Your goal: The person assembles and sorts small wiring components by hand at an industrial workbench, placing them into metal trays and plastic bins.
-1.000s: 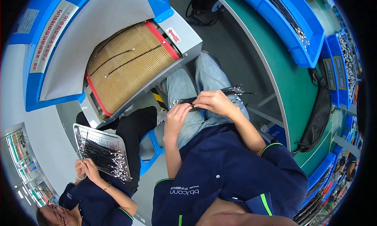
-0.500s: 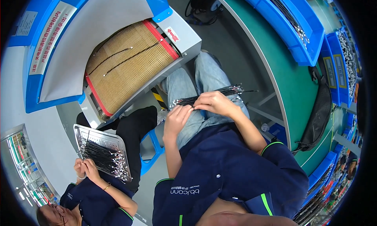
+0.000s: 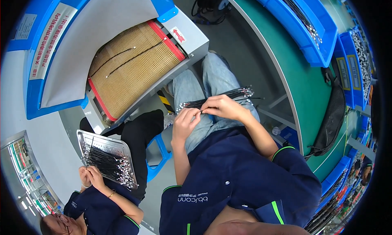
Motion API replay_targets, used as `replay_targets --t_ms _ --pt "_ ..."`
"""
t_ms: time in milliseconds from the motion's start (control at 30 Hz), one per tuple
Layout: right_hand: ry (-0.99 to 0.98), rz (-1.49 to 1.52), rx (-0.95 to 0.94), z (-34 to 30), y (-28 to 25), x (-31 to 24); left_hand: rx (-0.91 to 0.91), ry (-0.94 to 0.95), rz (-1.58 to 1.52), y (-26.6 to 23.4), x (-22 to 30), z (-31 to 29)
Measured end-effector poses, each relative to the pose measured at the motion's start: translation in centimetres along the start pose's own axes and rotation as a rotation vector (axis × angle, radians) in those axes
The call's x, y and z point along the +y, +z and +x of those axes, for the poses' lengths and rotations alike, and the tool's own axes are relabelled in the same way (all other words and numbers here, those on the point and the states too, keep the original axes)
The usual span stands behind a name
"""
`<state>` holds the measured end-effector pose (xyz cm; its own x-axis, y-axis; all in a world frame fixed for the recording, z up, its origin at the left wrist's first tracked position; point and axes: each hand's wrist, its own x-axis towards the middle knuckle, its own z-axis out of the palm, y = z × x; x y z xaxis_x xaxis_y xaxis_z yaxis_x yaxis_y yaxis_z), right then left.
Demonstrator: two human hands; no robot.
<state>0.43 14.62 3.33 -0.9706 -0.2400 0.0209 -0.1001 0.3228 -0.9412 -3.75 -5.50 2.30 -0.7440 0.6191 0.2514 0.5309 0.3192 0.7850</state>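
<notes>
Over my lap, my left hand [image 3: 186, 122] and my right hand [image 3: 223, 107] meet with fingertips pinched together. Between them is a thin black cable [image 3: 201, 112], mostly hidden by the fingers. Across my thighs, just beyond the hands, lies a bundle of black cables [image 3: 237, 94] with small pale and reddish ends. One loose cable end sticks out past the bundle on the right, beyond my right hand.
Ahead on the left, a machine's mesh conveyor belt [image 3: 126, 81] carries a few black cables. A co-worker at left handles cables over a perforated metal tray [image 3: 87, 137]. On the right, a green table [image 3: 281, 43] holds blue bins [image 3: 324, 57] and a black pouch [image 3: 332, 116].
The cables on the belt have shifted slightly up and left, toward the machine's hood. The loose cable end at my right has dipped a little. My hands stay nearly in place, still pinching.
</notes>
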Motion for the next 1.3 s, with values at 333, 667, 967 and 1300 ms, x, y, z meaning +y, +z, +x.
replay_targets --t_ms 333,667,967,1300 --pt "0.015 -0.006 0.063 -0.6 -0.6 -0.5 0.045 0.016 -0.004 -0.4 0.6 0.4" --pt "-0.042 -0.072 0.086 -1.6 -3.5 -5.8 -0.029 0.049 0.030 -2.8 6.0 3.0" --pt "-0.066 -0.045 0.087 -4.7 -5.8 -12.6 0.084 0.036 -0.027 -4.5 13.8 2.3" --pt "0.083 -0.413 0.100 -7.9 -12.4 -8.8 0.200 -0.167 0.175 -9.1 10.0 -1.0"
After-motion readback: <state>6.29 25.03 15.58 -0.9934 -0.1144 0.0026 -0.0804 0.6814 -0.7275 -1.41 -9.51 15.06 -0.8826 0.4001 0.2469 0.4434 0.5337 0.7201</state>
